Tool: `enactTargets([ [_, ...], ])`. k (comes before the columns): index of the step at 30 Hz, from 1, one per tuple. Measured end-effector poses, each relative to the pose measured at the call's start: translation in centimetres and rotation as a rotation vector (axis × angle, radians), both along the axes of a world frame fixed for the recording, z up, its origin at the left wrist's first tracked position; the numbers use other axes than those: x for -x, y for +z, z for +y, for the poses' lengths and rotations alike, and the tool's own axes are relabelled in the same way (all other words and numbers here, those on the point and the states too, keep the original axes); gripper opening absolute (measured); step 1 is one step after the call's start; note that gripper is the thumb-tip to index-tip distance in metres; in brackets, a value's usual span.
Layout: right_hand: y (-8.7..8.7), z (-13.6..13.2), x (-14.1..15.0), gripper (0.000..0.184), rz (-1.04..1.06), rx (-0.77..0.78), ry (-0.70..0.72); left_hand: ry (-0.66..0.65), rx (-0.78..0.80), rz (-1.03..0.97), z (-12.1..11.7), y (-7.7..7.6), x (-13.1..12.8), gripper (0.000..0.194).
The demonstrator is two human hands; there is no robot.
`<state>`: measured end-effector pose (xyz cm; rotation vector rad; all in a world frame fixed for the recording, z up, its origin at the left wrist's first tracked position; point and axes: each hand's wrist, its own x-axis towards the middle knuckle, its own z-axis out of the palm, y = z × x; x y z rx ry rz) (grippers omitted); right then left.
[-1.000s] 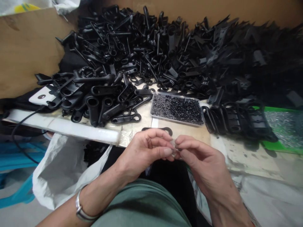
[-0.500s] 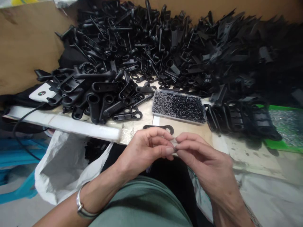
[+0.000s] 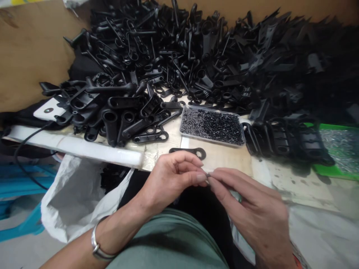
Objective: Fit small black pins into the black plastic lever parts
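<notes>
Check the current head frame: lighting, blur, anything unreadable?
Head view: the pile of black parts darkens and blurs toward the right; head view: clear pieces in the green tray look smeared; head view: the tiny item between left grip and right grip is too small and soft to identify.

The left hand [image 3: 169, 175] and right hand [image 3: 254, 203] meet at the fingertips, pinching a tiny dark bit [image 3: 208, 175], mostly hidden. At twelve o'clock from them sits a clear tray [image 3: 212, 140] of small pieces [image 3: 214, 125]; at eleven, nearer, a black arm [image 3: 183, 151]. Beyond rises a heap [image 3: 134, 45] of black parts. Toward two, a row [image 3: 280, 140] of parts adjoins a green tray [image 3: 328, 171]. A white bag [image 3: 73, 198] gapes at nine.
</notes>
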<state>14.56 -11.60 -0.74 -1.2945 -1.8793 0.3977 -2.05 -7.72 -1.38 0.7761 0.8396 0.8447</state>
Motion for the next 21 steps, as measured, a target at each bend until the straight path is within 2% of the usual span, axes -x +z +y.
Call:
enactTargets([
  [9, -0.6, 0.3, 0.7, 0.011, -0.176, -0.15, -0.049, -0.006, -0.016, -0.015, 0.0, 0.1, -0.2, 0.013],
  [11, -0.7, 0.3, 0.8, 0.012, -0.18, -0.158, -0.065, -0.019, -0.024, 0.021, -0.1, 0.0, -0.1, 0.014],
  [13, -0.7, 0.3, 0.6, 0.012, -0.156, -0.125, -0.073, -0.041, -0.11, 0.118, -0.3, 0.0, 0.3, 0.014],
  [15, -0.8, 0.3, 0.2, 0.012, -0.126, -0.073, -0.093, -0.026, -0.37, 0.339, -0.6, -0.1, 1.0, 0.016],
  [18, -1.0, 0.6, -0.5, 0.011, -0.103, -0.026, -0.134, 0.128, -1.017, 0.829, -0.7, -0.1, 2.6, 0.015],
  [19, -1.0, 0.8, -0.7, 0.011, -0.103, -0.019, -0.137, 0.161, -1.187, 0.989, -0.6, -0.2, 3.0, 0.016],
  [21, -1.2, 1.2, -1.0, 0.011, -0.111, -0.019, -0.131, 0.138, -1.355, 1.231, -0.1, -0.4, 3.7, 0.02],
])
